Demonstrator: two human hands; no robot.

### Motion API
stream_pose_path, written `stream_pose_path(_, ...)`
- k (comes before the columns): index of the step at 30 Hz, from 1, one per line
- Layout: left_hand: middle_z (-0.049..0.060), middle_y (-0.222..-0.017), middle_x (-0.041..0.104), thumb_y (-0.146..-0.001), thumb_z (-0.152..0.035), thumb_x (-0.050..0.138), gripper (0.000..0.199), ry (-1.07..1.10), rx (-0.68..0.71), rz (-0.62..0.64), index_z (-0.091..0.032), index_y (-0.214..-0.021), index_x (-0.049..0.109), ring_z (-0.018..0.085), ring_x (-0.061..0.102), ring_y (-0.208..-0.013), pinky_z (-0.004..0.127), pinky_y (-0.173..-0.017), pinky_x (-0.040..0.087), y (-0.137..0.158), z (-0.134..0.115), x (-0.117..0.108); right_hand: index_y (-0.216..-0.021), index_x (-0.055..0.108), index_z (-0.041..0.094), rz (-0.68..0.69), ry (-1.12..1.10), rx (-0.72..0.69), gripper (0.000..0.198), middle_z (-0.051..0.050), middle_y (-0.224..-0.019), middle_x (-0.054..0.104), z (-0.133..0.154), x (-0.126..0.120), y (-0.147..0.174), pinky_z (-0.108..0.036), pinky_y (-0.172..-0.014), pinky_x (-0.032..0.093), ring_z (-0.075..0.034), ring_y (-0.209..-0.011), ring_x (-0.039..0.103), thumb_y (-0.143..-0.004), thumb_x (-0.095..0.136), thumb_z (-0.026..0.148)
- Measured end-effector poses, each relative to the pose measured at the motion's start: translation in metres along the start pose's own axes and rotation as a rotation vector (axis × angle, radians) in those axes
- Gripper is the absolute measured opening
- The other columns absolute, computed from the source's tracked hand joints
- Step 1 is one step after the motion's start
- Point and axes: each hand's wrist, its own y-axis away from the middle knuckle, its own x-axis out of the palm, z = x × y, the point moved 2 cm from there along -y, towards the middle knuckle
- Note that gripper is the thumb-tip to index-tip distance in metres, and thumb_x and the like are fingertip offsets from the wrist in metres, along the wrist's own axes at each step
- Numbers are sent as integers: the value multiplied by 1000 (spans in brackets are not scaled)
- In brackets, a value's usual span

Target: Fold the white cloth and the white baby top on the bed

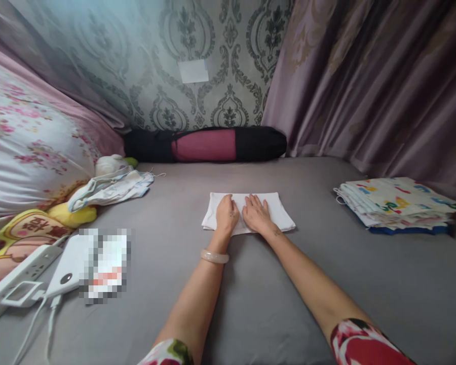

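A folded white cloth (277, 215) lies flat on the grey sheet in front of me, with several layers showing at its side edges. On its left half rests my left hand (227, 215), wearing a pale bangle at the wrist. The fingers of that hand are curled in and their tips are hidden, so whether they pinch the fabric does not show. My right hand (256, 213) lies palm down near the middle of the cloth, its fingers stretched out and apart. The two hands are close together without touching.
A folded stack of printed cloths (399, 203) sits at the right. On the left are a crumpled light garment (116, 187), yellow plush toys (34, 225), a white power strip (23, 281) and a white device (74, 263) with cables. A black-and-maroon roll (205, 145) lies along the wall.
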Motion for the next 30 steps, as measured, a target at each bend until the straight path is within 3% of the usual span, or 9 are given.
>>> stream_pose_path(4, 16, -115, 66, -88, -13, 36, 33, 191, -136, -188, -12, -112, 59, 23, 61, -111, 39, -99, 46, -8, 19, -14, -146, 35, 6, 12, -35, -21, 56, -15, -154, 31, 22, 6, -9, -47, -116, 12, -26, -144, 22, -97, 25, 31)
stream_pose_path(8, 13, -104, 69, -85, -13, 40, 27, 381, -241, -295, -14, -102, 61, 21, 65, -101, 37, -93, 49, -12, 34, -21, -146, 34, 5, -1, -38, 10, 58, -16, -154, 31, 30, 14, -14, -48, -116, 11, -26, -144, 22, -98, 24, 35)
stream_pose_path(21, 8, -90, 67, -77, -15, 39, 28, 821, -423, -500, -14, -99, 56, 14, 67, -81, 26, -70, 53, -15, 60, -33, -144, 38, 5, -42, -51, 8, 56, -16, -153, 34, 39, 14, -13, -52, -115, 12, -28, -142, 24, -98, 25, 35)
stream_pose_path(30, 5, -85, 64, -73, -18, 44, 26, 905, -572, -639, -14, -97, 54, 10, 64, -67, 21, -59, 47, -15, 70, -47, -145, 38, 7, -38, -53, -19, 57, -15, -153, 33, 67, 22, -18, -49, -115, 11, -27, -143, 23, -97, 26, 37)
